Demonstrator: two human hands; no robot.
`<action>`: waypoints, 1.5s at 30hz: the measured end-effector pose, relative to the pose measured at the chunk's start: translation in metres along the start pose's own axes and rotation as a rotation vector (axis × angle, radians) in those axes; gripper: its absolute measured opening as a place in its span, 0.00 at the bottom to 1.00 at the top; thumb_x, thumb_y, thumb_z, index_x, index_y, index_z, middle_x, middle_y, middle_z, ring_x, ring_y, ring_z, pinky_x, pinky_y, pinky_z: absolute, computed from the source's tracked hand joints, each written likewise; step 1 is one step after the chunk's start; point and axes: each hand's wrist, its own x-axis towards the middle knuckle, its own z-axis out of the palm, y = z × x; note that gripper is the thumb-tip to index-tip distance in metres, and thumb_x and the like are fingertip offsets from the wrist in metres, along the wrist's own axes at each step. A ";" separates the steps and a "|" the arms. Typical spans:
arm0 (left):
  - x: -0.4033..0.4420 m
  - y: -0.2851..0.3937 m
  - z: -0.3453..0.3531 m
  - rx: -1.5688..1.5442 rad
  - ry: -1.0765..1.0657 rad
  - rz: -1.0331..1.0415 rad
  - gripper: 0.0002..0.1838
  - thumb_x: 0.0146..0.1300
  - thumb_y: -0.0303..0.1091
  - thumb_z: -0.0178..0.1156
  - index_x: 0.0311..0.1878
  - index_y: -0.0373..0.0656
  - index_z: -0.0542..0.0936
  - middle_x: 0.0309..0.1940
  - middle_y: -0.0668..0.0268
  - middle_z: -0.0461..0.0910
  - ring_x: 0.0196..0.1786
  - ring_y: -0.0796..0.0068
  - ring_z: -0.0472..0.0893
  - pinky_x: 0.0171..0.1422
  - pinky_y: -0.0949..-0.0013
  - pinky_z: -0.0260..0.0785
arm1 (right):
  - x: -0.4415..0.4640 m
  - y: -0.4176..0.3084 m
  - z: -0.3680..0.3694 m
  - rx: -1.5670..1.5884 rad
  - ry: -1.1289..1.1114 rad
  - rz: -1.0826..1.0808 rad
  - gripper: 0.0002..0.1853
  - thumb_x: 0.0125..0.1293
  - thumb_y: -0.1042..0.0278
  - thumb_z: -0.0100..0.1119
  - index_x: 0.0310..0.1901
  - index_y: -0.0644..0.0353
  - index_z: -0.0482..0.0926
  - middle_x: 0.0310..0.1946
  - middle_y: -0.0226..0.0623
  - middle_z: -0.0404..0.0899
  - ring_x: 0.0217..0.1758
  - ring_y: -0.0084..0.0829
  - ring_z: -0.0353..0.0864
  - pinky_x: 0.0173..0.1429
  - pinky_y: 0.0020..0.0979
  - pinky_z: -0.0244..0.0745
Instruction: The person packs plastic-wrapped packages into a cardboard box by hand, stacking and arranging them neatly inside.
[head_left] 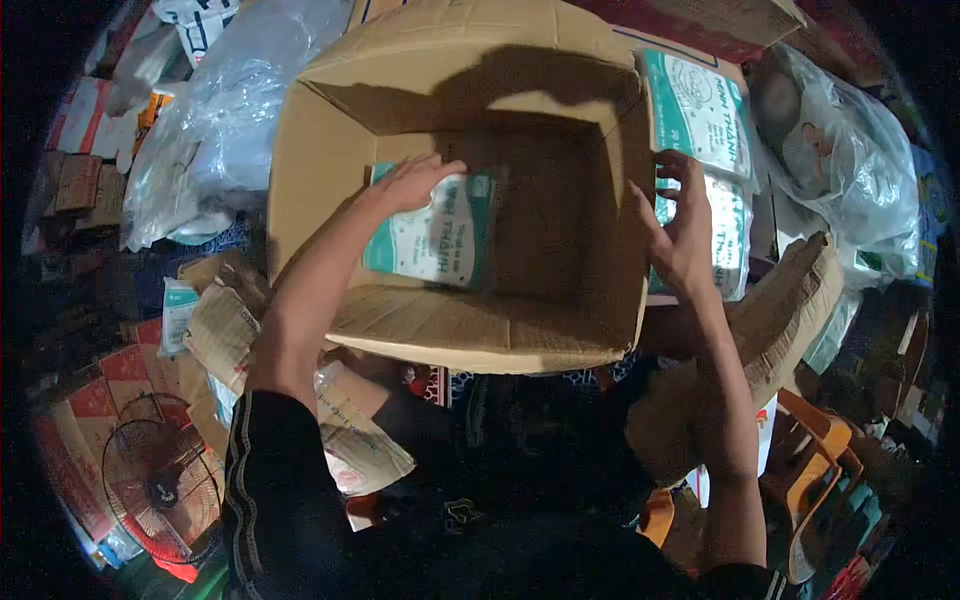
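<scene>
An open cardboard box (545,335) stands in front of me. Inside it, on the left, lies a green and white printed plastic packet (455,240). My left hand (420,185) reaches over the box's left side and rests on the packet's upper part, fingers stretched out; its thumb is hidden. Just past the box's right wall, my right hand (682,225) has its thumb apart from its bent fingers. Its fingertips are at a second packet (725,225) of the same print, beside the box. Another such packet (700,105) lies above that one.
Clear plastic bags (250,110) are heaped at the left, with another filled clear bag (850,150) at the right. Bent cardboard (790,310) sticks up near my right arm. A fan (165,480) stands lower left, and an orange plastic chair (820,445) lower right.
</scene>
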 end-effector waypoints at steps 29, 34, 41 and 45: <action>-0.017 0.001 0.023 0.255 -0.051 -0.151 0.36 0.52 0.20 0.52 0.69 0.48 0.64 0.65 0.45 0.61 0.69 0.47 0.61 0.72 0.49 0.55 | 0.002 0.003 -0.001 -0.109 -0.029 -0.025 0.21 0.62 0.72 0.60 0.54 0.66 0.65 0.47 0.45 0.72 0.48 0.38 0.74 0.51 0.36 0.73; -0.003 0.047 0.021 0.566 -0.026 -0.063 0.29 0.54 0.27 0.55 0.64 0.43 0.69 0.64 0.45 0.64 0.69 0.49 0.62 0.71 0.50 0.56 | 0.001 0.004 0.000 -0.122 -0.013 -0.052 0.20 0.63 0.72 0.60 0.53 0.66 0.65 0.46 0.45 0.72 0.46 0.37 0.75 0.49 0.36 0.73; 0.039 0.055 0.100 0.381 0.241 0.709 0.09 0.47 0.34 0.63 0.32 0.44 0.84 0.41 0.58 0.83 0.48 0.59 0.81 0.50 0.57 0.74 | 0.001 0.010 -0.001 -0.050 -0.021 -0.071 0.22 0.59 0.76 0.60 0.54 0.65 0.64 0.47 0.49 0.71 0.48 0.43 0.73 0.51 0.38 0.72; 0.008 0.046 0.072 0.377 0.010 0.639 0.07 0.49 0.37 0.64 0.27 0.45 0.85 0.30 0.58 0.83 0.38 0.60 0.83 0.43 0.58 0.76 | -0.002 0.009 0.000 -0.024 -0.018 -0.044 0.29 0.51 0.82 0.62 0.55 0.64 0.63 0.47 0.54 0.68 0.51 0.56 0.70 0.53 0.44 0.68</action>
